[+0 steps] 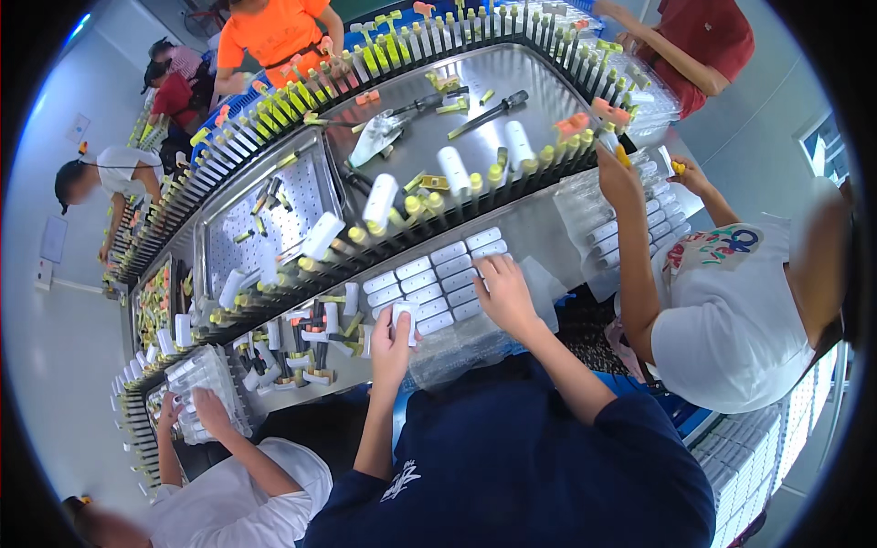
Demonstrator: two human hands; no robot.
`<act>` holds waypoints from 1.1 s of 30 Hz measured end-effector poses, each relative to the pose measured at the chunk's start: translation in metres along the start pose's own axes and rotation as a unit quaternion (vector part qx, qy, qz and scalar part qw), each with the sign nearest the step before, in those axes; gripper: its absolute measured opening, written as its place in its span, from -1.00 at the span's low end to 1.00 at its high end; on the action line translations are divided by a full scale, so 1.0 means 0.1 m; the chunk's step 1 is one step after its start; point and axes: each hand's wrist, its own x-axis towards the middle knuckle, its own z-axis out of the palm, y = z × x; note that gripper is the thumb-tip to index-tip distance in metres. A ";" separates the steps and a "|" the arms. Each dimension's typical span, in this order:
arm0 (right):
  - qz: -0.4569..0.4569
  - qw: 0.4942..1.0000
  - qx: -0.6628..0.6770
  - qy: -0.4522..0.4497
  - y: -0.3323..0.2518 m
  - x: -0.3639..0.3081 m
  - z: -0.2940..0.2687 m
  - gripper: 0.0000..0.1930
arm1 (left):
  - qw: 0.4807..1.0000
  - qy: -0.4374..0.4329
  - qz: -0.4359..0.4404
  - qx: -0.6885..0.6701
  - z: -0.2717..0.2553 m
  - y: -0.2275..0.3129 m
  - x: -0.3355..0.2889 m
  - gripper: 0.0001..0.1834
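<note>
Rows of white rounded plastic casings [422, 281] lie side by side on clear plastic packaging [457, 354] in front of me. My left hand [391, 345] is closed round a white casing [405, 313], its thumb across the front, at the near left edge of the rows. Over the right end of the rows, my right hand [504, 294] reaches with its fingers apart, fingertips touching or just above the casings there. Whether it grips one is hard to see; nothing shows lifted in it.
Beyond the rows runs a black rack [438, 219] of upright yellow-tipped pieces. Behind it, a metal tray [420, 137] holds black-handled tools and loose white casings. To my left lies a pile of clamp-like parts [306, 342]. Co-workers work close by, one at right [731, 301], another at lower left [247, 493].
</note>
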 end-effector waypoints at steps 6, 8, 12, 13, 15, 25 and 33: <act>0.053 0.977 -0.125 -0.164 0.61 -0.50 0.10 -0.73 | 0.984 -0.115 0.076 -0.110 0.78 0.71 0.42 -0.69; 0.020 0.972 -0.144 -0.186 0.67 -0.46 0.12 -0.74 | 0.972 -0.168 0.092 -0.137 1.17 0.96 0.62 -0.71; -0.032 0.961 -0.175 -0.213 0.68 -0.44 0.12 -0.74 | 0.971 -0.153 0.123 -0.140 1.94 0.87 1.27 -0.66; -0.038 0.959 -0.181 -0.214 0.69 -0.43 0.10 -0.74 | 0.975 -0.091 0.156 -0.128 2.08 0.84 1.39 -0.68; -0.060 0.959 -0.185 -0.207 0.72 -0.44 0.10 -0.73 | 0.980 0.012 0.188 -0.055 2.13 0.85 1.58 -0.67; -0.022 0.990 -0.075 -0.116 0.74 -0.34 -0.20 -0.70 | 0.949 0.144 0.190 0.207 1.52 1.29 1.93 -0.45; 0.235 0.907 0.347 -0.035 0.49 -0.05 -0.53 -0.67 | 0.861 0.030 0.218 0.459 0.93 1.43 2.19 -0.55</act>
